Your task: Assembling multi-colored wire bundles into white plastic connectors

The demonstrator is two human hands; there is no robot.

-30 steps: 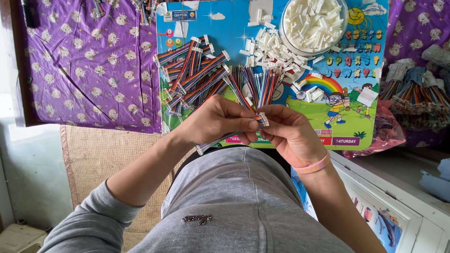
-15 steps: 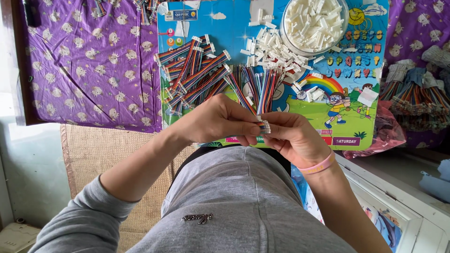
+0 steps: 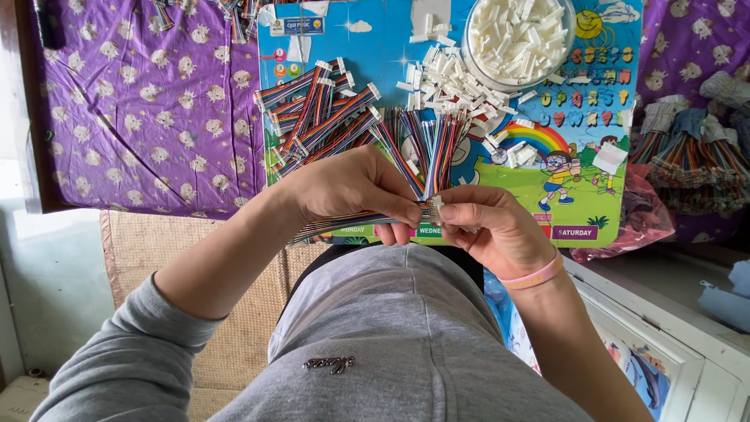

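Rainbow ribbon cable (image 3: 344,223) pinched in left hand (image 3: 351,187), right hand (image 3: 492,227) clamped on small white connector (image 3: 434,209) at cable tip, above lap, before cartoon board (image 3: 578,156); best kept square, pressed straight; wires striped, flat, multicoloured; loose white housings (image 3: 453,82) beyond

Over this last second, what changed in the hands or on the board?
Almost nothing. The left hand still pinches the rainbow ribbon cable and the right hand still holds the small white connector at its end, both barely shifted. The connector bowl, loose connectors and cable pile stayed put.
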